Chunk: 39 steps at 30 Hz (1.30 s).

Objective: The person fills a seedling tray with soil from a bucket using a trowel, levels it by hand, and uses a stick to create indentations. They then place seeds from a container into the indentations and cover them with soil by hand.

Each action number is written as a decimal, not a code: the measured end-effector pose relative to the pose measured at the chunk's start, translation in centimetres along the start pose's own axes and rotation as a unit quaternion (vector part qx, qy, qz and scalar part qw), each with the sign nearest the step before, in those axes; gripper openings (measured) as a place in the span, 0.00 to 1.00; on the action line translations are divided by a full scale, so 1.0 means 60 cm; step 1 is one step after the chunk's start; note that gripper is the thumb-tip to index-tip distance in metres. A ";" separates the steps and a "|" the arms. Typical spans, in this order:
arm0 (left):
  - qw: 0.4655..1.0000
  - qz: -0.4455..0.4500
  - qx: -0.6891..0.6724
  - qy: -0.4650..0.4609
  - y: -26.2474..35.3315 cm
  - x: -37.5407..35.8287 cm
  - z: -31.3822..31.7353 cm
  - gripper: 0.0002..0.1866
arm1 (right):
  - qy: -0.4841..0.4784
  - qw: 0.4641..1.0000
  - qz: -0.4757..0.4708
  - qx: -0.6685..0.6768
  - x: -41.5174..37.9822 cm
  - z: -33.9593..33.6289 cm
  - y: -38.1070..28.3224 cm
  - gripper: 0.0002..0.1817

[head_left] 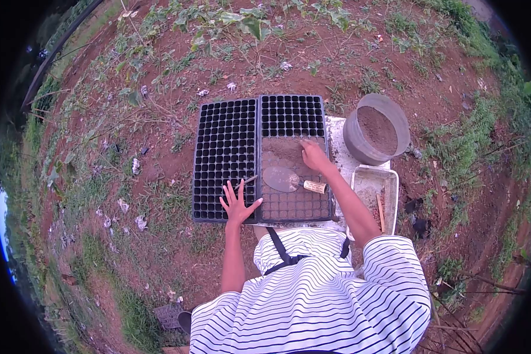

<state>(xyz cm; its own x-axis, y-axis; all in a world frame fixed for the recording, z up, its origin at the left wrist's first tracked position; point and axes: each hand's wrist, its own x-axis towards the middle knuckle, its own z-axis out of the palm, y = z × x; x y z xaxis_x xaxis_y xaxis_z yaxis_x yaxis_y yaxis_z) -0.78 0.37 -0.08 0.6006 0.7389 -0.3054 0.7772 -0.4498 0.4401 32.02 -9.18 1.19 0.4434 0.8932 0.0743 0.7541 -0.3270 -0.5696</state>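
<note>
The person, in a striped shirt, bent over two black seedling trays set side by side on the red soil. The right-hand tray (293, 159) served as the landmark: its far rows stood empty, while its nearer part was covered with brown soil. The right hand (314, 156) lay palm down on that soil, near the tray's right edge and about halfway along it, fingers loosely together and flat, closed on nothing. Just nearer the person than this hand, a trowel (289, 180) rested on the filled cells, its blade toward the tray's left side and its pale handle toward the right edge.

The left hand (237, 203) pressed down with fingers spread wide apart, gripping nothing, at the near end of the seam between the right-hand tray and the empty left tray (225, 159). Beyond the right-hand tray's right edge, at its far corner, stood a grey bucket (376, 128) holding soil. Nearer, also off that right edge, lay a shallow white basin (374, 194) with a little soil and a stick inside. Weeds and scattered litter surrounded the trays.
</note>
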 end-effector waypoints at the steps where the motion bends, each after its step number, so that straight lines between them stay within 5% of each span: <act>1: 1.000 -0.003 -0.006 -0.004 0.001 -0.001 -0.002 0.59 | -0.024 1.000 0.006 -0.011 0.008 0.013 -0.002 0.21; 12: 1.000 -0.005 0.006 -0.004 0.000 0.002 0.000 0.60 | -0.142 0.986 -0.087 0.003 -0.015 0.000 -0.004 0.22; 17: 1.000 -0.006 0.005 -0.006 0.002 0.002 -0.001 0.60 | 0.038 0.995 -0.019 -0.087 -0.012 -0.004 -0.011 0.18; 39: 1.000 -0.017 0.000 -0.014 0.006 0.001 -0.006 0.60 | 0.030 0.999 -0.010 -0.034 0.010 -0.002 -0.024 0.12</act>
<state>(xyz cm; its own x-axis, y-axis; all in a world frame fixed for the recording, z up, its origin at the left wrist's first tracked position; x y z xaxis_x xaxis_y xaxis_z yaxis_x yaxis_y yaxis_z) -0.52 0.42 0.34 0.5794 0.7391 -0.3435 0.7968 -0.4251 0.4295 31.26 -8.18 2.17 0.4538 0.8808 0.1350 0.7934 -0.3305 -0.5111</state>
